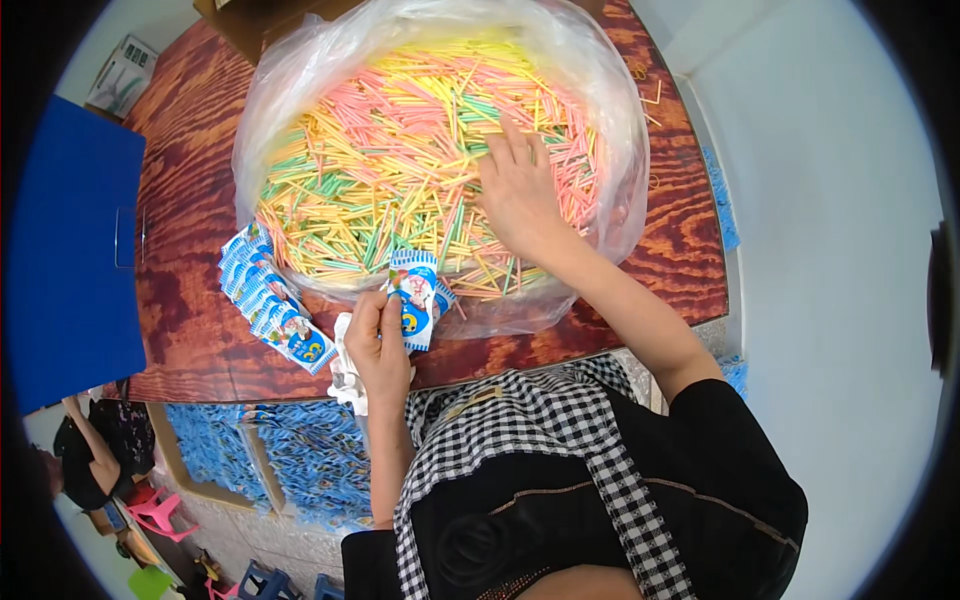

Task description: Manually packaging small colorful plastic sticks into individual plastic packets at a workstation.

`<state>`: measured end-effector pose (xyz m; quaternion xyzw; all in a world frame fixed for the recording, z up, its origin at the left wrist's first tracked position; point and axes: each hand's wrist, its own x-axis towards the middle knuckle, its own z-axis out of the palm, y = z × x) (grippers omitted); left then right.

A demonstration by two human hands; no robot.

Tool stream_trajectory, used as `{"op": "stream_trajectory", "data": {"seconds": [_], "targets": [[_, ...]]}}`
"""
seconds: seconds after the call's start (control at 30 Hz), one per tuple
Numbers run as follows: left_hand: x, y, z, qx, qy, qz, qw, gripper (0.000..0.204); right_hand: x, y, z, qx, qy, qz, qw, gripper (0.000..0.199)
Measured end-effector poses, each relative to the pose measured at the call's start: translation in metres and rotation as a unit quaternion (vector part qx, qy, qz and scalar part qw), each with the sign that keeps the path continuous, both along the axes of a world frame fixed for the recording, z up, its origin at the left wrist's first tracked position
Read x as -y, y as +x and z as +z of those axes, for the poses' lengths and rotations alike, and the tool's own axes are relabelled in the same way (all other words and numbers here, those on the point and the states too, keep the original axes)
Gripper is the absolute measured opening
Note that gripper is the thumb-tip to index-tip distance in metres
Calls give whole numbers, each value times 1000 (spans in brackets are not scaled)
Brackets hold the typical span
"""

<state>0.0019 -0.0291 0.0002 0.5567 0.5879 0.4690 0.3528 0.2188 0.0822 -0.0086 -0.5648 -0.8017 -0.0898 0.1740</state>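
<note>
So, big clear plastic bag sitting wide on a reddish wood-pattern worktop, and it's loaded with thin sticks in pink, yellow and green, all lying every which way. The left hand is down at the near edge of the bag, thumb and fingers pinched on the lower left part of a small blue-and-white packet. That packet stands up out of the grip, its top end right by the bag's near rim, and another packet's striped corner pokes out behind it on the right.

The right hand is reaching over the bag, right of the middle, palm down with its fingers spread a bit at the sticks. Honestly, the fingertips are too small from up here, so I can't tell if it's got any sticks pinched or not.

Left of the left hand there's a row of packets, overlapping like fanned cards, running along the bag's near left side. Just beside the wrist is a crumpled white wad at the worktop edge. Couple of loose sticks lie right of the bag, up top.

Other stuff: a blue panel on the left, a cardboard box behind the bag, bins of blue packets under the worktop, and a pink stool lower left.
</note>
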Motion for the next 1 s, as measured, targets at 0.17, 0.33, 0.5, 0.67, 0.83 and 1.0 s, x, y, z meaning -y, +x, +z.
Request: {"op": "stream_trajectory", "data": {"seconds": [0.17,0.33,0.5,0.67,0.83,1.0], "targets": [[0,-9,-6,-16,4,1,1000,9,-1,-2,3,-47,-10,29,998,23],[-1,-7,0,5,10,7,1000,10,-9,0,19,-122,11,31,992,15],[-4,-7,-5,21,11,0,1000,11,-22,2,25,-162,-9,18,987,10],[-10,-3,2,207,-52,1,977,11,-22,7,33,-456,-240,60,855,14],[-43,12,21,268,39,-38,962,11,-8,-5,38,-605,-436,113,656,24],[-91,38,30,287,14,-53,956,14,6,-6,17,-665,-585,143,441,26]]}}
